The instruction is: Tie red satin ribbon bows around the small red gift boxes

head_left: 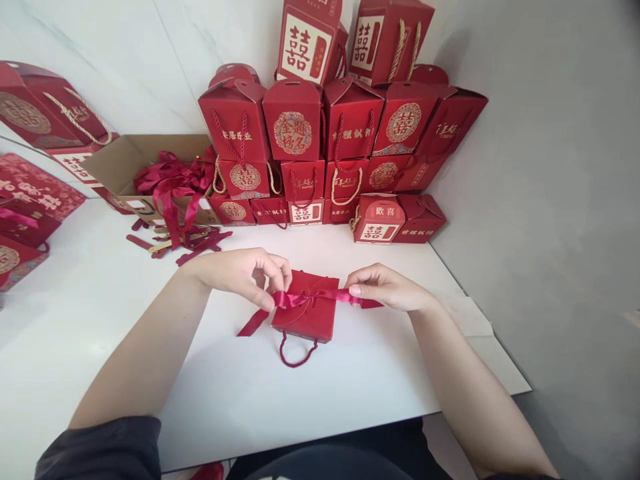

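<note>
A small red gift box (pixel 320 321) stands on the white table in front of me, its folded top facing up. A dark red cord handle (pixel 299 363) hangs out at its near side. Across the top runs a shiny crimson ribbon (pixel 327 293), knotted near the middle. My left hand (pixel 250 277) pinches the ribbon left of the knot, where it bends into a loop and a tail trails down left. On the other side, my right hand (pixel 387 287) grips the ribbon's right end between thumb and fingers, with a short tail past them.
An open cardboard box (pixel 117 163) full of crimson ribbons (pixel 175 175) sits at the back left. Red and gold strips (pixel 160 243) lie before it. Stacked red gift boxes (pixel 295 123) line the back wall; others (pixel 20 220) stand far left. A grey wall (pixel 545 200) bounds the right.
</note>
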